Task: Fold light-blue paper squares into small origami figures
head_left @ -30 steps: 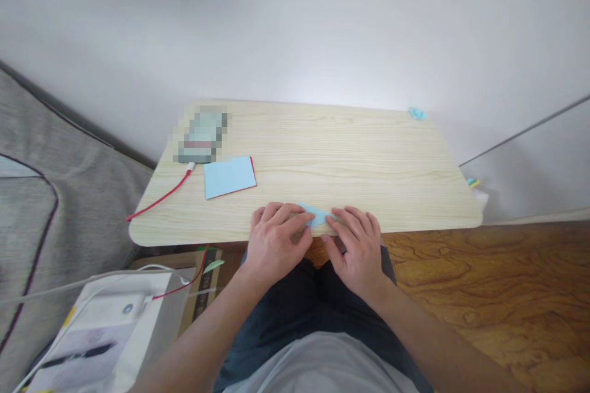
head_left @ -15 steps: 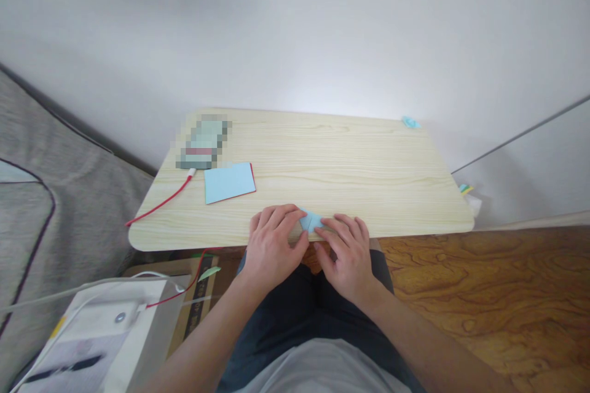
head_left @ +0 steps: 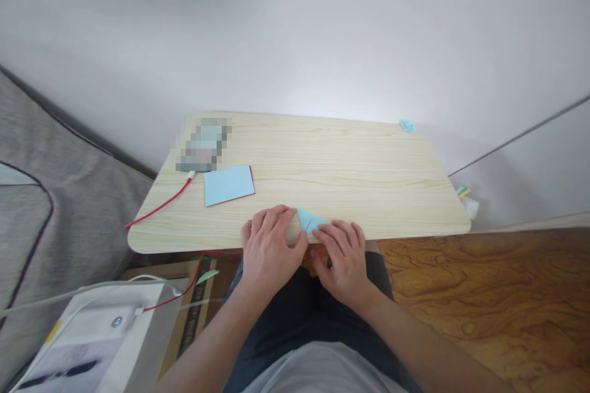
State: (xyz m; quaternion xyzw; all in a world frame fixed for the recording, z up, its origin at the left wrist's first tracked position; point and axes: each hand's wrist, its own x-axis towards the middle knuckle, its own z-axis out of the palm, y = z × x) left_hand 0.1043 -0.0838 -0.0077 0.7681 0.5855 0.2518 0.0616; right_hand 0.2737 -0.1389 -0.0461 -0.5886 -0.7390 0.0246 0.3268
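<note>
A small light-blue piece of folded paper [head_left: 310, 220], roughly triangular with a crease line across it, lies at the table's front edge between my hands. My left hand [head_left: 270, 247] holds its left side, the thumb at the lower corner and the index fingertip by the upper left corner. On the right side, the bent fingers of my right hand [head_left: 343, 258] press the paper down, with the thumb below the table edge. The paper's right end is partly hidden under those fingers.
A pad of light-blue paper [head_left: 229, 185] with a red edge lies at left on the table [head_left: 350, 166]. Behind it sits a blurred phone [head_left: 203, 146] on a red cable [head_left: 161, 204]. Crumpled blue paper [head_left: 407, 126] rests at the back right corner. A white box [head_left: 106, 325] stands below left.
My left index fingertip has slid left off the paper's top, baring more of the triangle. My right hand has shifted slightly left and down. The view has moved a little.
</note>
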